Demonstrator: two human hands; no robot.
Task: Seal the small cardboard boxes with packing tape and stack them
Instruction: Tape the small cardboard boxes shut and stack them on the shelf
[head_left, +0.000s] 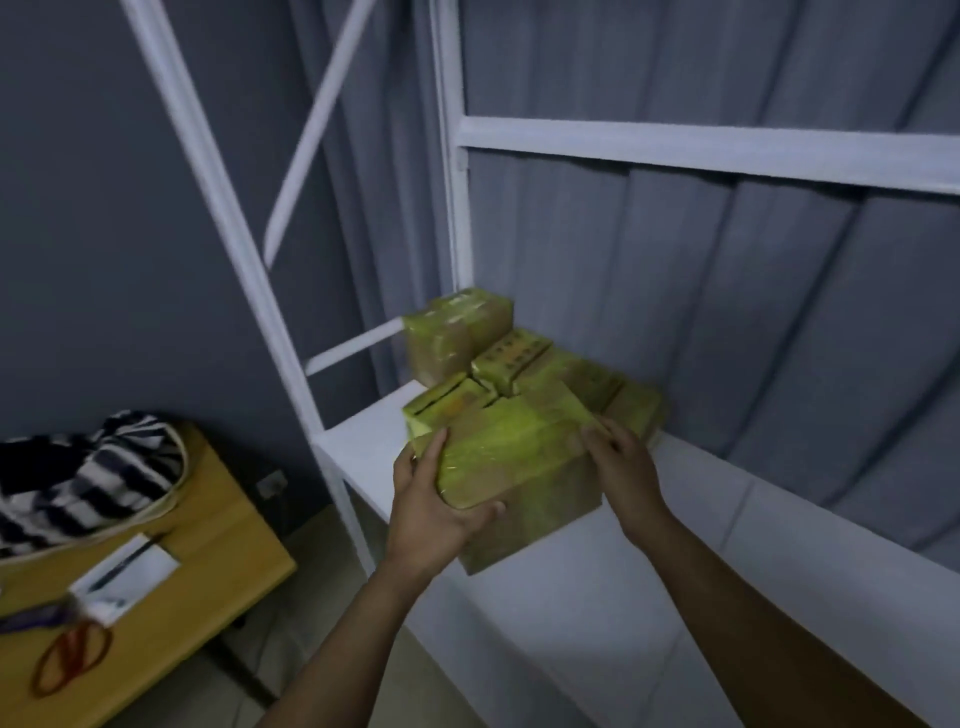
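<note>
- Head view, middle of frame: box (519, 462) wrapped in yellowish tape, held between both hands low over the white shelf (571, 613), just in front of the pile of boxes (467, 332).
- Left hand (436, 499) curled round the near left corner, thumb along the front face. Right hand (618, 462) clasped on the right edge, fingertips on top.
- Too blurred to tell whether already resting on a lower box or hanging free.
- Probably at the stacking step, with sealing of this one seemingly done.
- Could slide in the grip, glossy tape being slick and only corner and edge being held.
- Could knock the pile if pushed back too hard. Looks uneven, with one piece raised toward the upper left and the rest lying at odd angles, so likely to shift or topple.
- Could tip toward the lower part of the frame if set down near the front edge of the shelf, or half on a neighbour.
- Could crush a corner if dropped rather than lowered.
- Lower left: yellow table (234, 545) with scissors (72, 654), well apart and out of harm's way.
</note>
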